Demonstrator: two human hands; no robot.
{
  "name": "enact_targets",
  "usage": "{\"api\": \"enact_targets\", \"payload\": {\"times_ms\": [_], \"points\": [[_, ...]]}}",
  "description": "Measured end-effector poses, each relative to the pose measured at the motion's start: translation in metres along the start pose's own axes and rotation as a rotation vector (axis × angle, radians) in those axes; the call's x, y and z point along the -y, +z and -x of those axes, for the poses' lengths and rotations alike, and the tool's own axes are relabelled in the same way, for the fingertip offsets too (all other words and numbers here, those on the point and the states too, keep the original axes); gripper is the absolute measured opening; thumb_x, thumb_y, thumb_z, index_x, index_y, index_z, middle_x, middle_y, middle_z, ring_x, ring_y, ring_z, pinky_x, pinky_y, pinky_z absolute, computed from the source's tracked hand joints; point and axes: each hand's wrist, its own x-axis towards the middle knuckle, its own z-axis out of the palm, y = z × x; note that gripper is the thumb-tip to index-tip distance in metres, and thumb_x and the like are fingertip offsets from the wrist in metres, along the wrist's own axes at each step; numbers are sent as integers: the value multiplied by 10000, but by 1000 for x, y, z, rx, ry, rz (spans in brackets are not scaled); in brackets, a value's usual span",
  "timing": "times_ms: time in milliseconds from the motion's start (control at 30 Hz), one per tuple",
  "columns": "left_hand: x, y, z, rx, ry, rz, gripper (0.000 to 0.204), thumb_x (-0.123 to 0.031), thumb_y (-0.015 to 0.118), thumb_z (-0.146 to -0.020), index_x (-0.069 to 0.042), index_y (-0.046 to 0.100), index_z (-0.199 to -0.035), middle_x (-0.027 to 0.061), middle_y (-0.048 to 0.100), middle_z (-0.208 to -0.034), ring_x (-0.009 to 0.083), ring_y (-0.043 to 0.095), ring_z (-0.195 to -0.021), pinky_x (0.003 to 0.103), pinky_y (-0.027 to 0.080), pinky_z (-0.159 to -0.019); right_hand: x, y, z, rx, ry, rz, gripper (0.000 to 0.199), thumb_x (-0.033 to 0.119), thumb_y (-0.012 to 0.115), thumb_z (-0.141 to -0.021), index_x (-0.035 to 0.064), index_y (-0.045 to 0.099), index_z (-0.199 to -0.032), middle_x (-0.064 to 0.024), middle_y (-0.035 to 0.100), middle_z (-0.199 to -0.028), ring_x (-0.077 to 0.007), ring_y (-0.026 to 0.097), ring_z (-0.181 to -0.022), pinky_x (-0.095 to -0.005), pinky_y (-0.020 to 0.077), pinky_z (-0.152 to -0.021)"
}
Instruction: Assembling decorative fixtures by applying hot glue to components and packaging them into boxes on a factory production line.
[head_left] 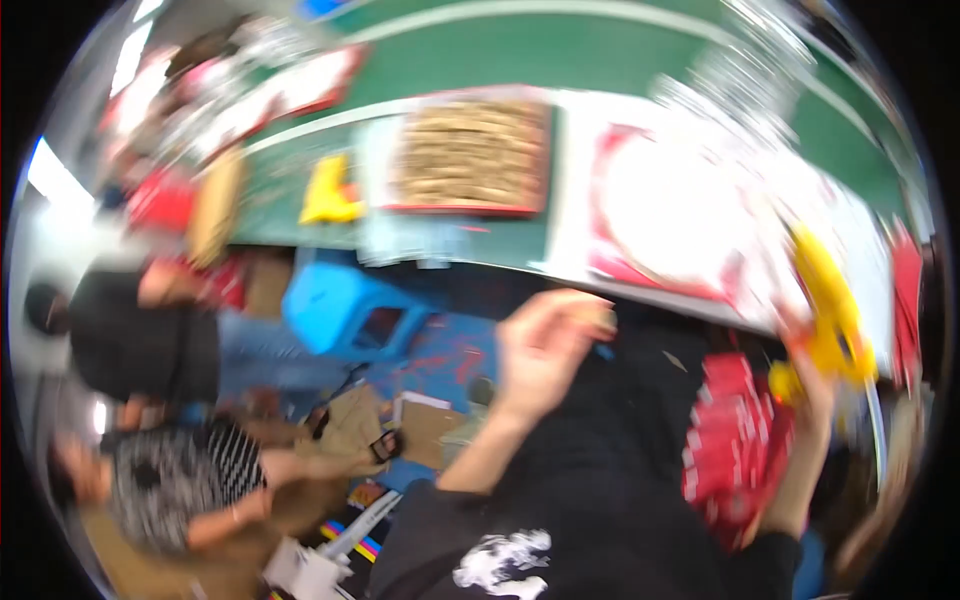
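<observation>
My left hand [540,352] is raised just off the table's near edge, its fingers pinched on a small tan piece [593,316] that is too blurred to name. Over at the right, my right hand [808,368] is wrapped around the handle of a yellow glue gun [828,285], whose nozzle points up and away from me. Beyond the glue gun, a bright white round shape [680,205] with red around its edge lies on white sheeting. A red-rimmed tray [546,150] of tan pieces in rows stands at the table's middle.
The green table [590,50] bears a second yellow tool [332,192] and clear plastic wrapping [745,75]. Below are a blue plastic stool [345,308] and a stack of red pieces [730,430] beside my body. Two people [145,335] are at the left.
</observation>
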Motion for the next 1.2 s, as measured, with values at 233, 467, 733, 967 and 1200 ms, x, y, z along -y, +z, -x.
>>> {"api": "enact_targets", "payload": {"times_ms": [233,467,733,967,1200], "points": [[17,44,27,171,-70,409,200,-113,561,-935,-6,548,-1103,13,578,-976,68,535,-923,244,451,-846,-113,-81,-14,736,-403,-814,555,255,673,-813,7,429,-1246,-98,551,-815,-266,571,-877,-470,455,-892],[7,13,25,67,-18,189,201,-50,558,-913,-20,534,-1111,18,563,-989,80,542,-945,248,445,-864,-18,7,10,316,18,-347,467,163,644,-816,-53,461,-1187,-102,557,-763,-297,579,-816,-429,488,-810],[20,-22,13,28,-97,326,200,-189,520,-965,-3,572,-1015,14,568,-875,70,511,-786,226,444,-720,-22,34,-16,425,-10,-263,459,183,650,-819,-55,474,-1170,-92,559,-750,-290,578,-831,-380,498,-747],[14,-36,15,-49,-75,347,214,-205,526,-964,-3,569,-1019,8,563,-881,70,507,-796,227,442,-729,-12,65,-33,555,0,-254,440,191,646,-822,-46,489,-1159,-97,555,-753,-292,567,-800,-387,495,-731],[8,-18,-8,43,4,383,193,-43,540,-924,-18,517,-1114,4,540,-963,65,505,-895,230,425,-817,-48,35,-49,993,-646,-849,451,183,642,-825,-59,480,-1169,-101,535,-740,-315,553,-784,-417,487,-745]]}}
